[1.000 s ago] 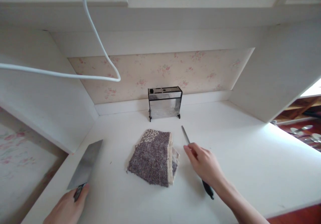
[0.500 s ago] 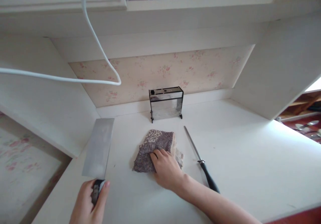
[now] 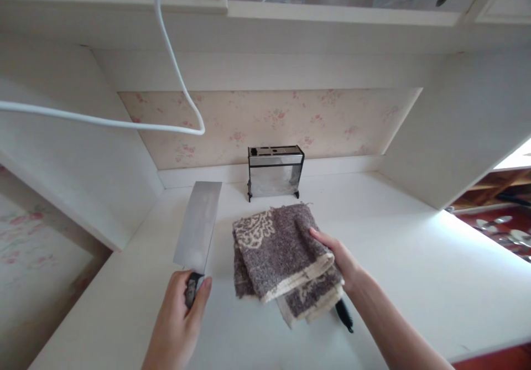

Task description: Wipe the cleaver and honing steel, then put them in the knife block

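Note:
My left hand (image 3: 182,303) is closed around the dark handle of a cleaver (image 3: 199,223), its broad grey blade pointing away from me. A folded brown towel (image 3: 286,243) with a cream pattern and pale edges hangs from my right hand (image 3: 338,256), which pinches its right side, thumb on top. The other fingers are hidden behind the cloth. Below the towel, the black handle of a honing steel (image 3: 344,316) sticks out on the counter; the rod is covered. The towel appears raised above the white counter (image 3: 415,265).
A narrow metal knife block (image 3: 276,176) with slots on top stands against the back wall. A white cable (image 3: 178,77) hangs across the upper left. Overhead, a cabinet shelf (image 3: 344,15) holds bottles. Side panels flank the counter, and cutlery (image 3: 498,226) shows at the far right.
My right hand has lifted the towel off the counter and moved it right, over the honing steel. My left hand has carried the cleaver to the right and slightly up.

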A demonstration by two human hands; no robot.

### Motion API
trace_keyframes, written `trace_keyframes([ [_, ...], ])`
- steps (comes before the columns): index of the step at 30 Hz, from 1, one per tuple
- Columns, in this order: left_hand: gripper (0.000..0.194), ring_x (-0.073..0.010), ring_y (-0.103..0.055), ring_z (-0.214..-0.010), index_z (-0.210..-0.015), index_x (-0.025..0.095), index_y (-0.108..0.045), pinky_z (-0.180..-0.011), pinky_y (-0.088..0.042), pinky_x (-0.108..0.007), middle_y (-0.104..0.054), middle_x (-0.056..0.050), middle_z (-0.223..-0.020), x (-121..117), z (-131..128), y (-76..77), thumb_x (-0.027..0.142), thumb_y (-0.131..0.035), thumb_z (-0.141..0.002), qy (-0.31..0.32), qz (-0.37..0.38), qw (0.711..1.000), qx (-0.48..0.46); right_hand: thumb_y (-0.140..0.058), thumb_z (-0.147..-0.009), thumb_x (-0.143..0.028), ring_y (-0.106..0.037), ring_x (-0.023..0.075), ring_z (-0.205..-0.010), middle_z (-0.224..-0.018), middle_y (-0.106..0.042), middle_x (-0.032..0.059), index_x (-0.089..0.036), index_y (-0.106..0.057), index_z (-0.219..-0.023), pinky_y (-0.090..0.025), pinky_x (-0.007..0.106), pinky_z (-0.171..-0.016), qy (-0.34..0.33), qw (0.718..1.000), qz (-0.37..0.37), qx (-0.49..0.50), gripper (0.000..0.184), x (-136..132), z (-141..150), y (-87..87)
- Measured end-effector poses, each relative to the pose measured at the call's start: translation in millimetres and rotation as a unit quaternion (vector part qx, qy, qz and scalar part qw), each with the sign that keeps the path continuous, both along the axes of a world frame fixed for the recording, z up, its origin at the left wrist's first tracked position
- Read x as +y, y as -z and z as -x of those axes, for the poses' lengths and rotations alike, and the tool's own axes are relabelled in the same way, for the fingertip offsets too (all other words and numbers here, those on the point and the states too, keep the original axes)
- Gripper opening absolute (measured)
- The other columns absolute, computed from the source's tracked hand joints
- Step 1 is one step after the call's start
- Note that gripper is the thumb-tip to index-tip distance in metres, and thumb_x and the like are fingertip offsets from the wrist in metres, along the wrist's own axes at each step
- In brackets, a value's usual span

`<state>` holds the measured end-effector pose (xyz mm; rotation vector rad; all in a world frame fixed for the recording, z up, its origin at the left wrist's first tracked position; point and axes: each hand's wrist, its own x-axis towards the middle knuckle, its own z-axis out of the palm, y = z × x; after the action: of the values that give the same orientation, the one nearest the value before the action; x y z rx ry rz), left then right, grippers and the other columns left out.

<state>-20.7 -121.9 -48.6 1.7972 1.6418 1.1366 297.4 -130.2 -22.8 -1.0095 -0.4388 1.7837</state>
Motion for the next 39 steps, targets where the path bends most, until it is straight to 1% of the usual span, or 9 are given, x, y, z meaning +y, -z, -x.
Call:
trace_keyframes([
  [8,0.027,-0.018,-0.061,-0.079,-0.095,0.02,-0.051,-0.069,-0.051,-0.027,-0.057,-0.005,-0.087,-6,-19,14.2,0.046,-0.049,-0.088,0.065,-0.042,0.995,0.071,-0.075,-0.072,-0.041,-0.07,0.0245,-0.081,-0.097,-0.072,0.012,-0.016,-0.058,-0.108,-0.057,0.038,-0.074,0.004,0.993,0.013,-0.116,0.047,11,20,26.3],
  [12,0.028,-0.0193,-0.063,-0.083,-0.097,0.02,-0.05,-0.07,-0.052,-0.028,-0.057,-0.007,-0.09,-10,-34,18.7,0.046,-0.048,-0.088,0.072,-0.057,0.993,0.074,-0.08,-0.062,-0.026,-0.07,0.0259,-0.075,-0.088,-0.073,0.0124,-0.013,-0.062,-0.098,-0.057,0.036,-0.065,-0.04,0.982,-0.003,-0.183,0.042,16,23,29.4],
  [16,0.029,-0.02,-0.067,-0.076,-0.098,0.021,-0.048,-0.062,-0.052,-0.027,-0.061,-0.006,-0.087,-15,-45,22.4,0.048,-0.047,-0.088,0.068,-0.016,0.995,0.069,-0.075,-0.068,-0.028,-0.07,0.0243,-0.074,-0.088,-0.072,0.0106,-0.014,-0.061,-0.102,-0.056,0.037,-0.068,0.058,0.995,0.0,-0.08,0.039,10,27,18.4],
  [19,0.03,-0.021,-0.068,-0.067,-0.1,0.022,-0.047,-0.055,-0.05,-0.027,-0.066,-0.004,-0.081,-17,-51,24.1,0.05,-0.046,-0.088,0.054,0.023,0.994,0.092,-0.072,-0.07,-0.033,-0.069,0.024,-0.085,-0.093,-0.072,0.0095,-0.016,-0.062,-0.107,-0.054,0.038,-0.08,0.108,0.992,-0.056,0.027,0.042,0,34,5.3],
  [24,0.018,-0.0232,-0.071,-0.073,-0.101,0.022,-0.053,-0.058,-0.051,-0.028,-0.071,-0.006,-0.088,-20,-64,23.3,0.033,-0.046,-0.089,0.061,-0.001,0.985,0.159,-0.078,-0.057,-0.051,-0.061,0.0283,-0.105,-0.105,-0.069,0.0095,-0.02,-0.065,-0.104,-0.046,0.04,-0.09,0.02,0.975,-0.206,0.085,0.058,-13,57,-4.3],
  [27,0.016,-0.0251,-0.07,-0.062,-0.081,0.022,-0.061,-0.05,-0.049,-0.028,-0.072,-0.006,-0.074,-20,-68,23.0,0.015,-0.047,-0.08,0.06,-0.037,0.967,0.246,-0.056,-0.066,-0.077,-0.058,0.0288,-0.105,-0.109,-0.066,0.0117,-0.019,-0.066,-0.101,-0.044,0.042,-0.09,-0.031,0.968,-0.229,0.097,0.068,-12,74,-3.7],
  [30,0.017,-0.0246,-0.069,-0.057,-0.078,0.022,-0.063,-0.047,-0.048,-0.028,-0.071,-0.007,-0.074,-22,-69,25.0,0.015,-0.047,-0.08,0.05,-0.079,0.95,0.298,-0.072,-0.066,-0.056,-0.06,0.0239,-0.098,-0.104,-0.066,0.0069,-0.022,-0.061,-0.099,-0.046,0.037,-0.087,0.028,0.971,-0.23,0.053,0.048,-8,92,2.5],
  [33,0.02,-0.0213,-0.069,-0.06,-0.1,0.022,-0.061,-0.049,-0.05,-0.027,-0.071,-0.008,-0.093,-27,-71,31.1,0.019,-0.049,-0.084,0.048,-0.123,0.946,0.297,-0.085,-0.055,-0.028,-0.059,0.0229,-0.099,-0.101,-0.066,0.0047,-0.022,-0.057,-0.101,-0.048,0.034,-0.084,0.124,0.969,-0.213,-0.021,0.055,-4,108,14.2],
  [39,0.019,-0.0174,-0.068,-0.06,-0.104,0.021,-0.053,-0.047,-0.05,-0.024,-0.067,-0.007,-0.097,-34,-78,35.2,0.018,-0.046,-0.087,0.056,-0.149,0.951,0.263,-0.073,-0.07,-0.036,-0.062,0.0241,-0.092,-0.091,-0.069,0.0072,-0.017,-0.062,-0.099,-0.051,0.034,-0.079,0.154,0.975,-0.16,-0.02,0.036,2,112,27.3],
])
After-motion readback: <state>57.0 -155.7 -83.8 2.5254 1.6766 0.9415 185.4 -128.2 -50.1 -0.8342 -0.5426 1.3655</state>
